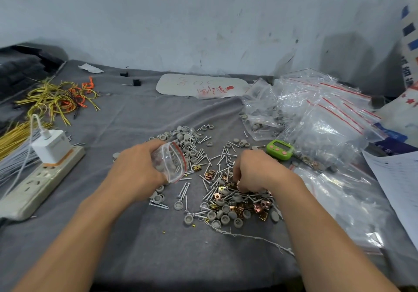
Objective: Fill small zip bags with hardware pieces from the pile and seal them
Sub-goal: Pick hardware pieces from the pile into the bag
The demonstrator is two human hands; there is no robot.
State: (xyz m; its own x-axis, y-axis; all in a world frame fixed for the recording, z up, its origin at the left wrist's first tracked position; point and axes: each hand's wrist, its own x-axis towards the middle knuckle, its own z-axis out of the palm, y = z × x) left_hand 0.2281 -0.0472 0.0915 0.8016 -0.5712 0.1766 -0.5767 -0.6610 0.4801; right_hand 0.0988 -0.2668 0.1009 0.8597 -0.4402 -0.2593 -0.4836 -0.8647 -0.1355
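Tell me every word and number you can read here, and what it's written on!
"5mm", probably: red print on the flat bag by the wall; the rest of it is blurred.
White board: faint handwriting, unreadable.
Banner at right: dark characters, cut off, unreadable.
Timer: display too small.
Paper: print too faint.
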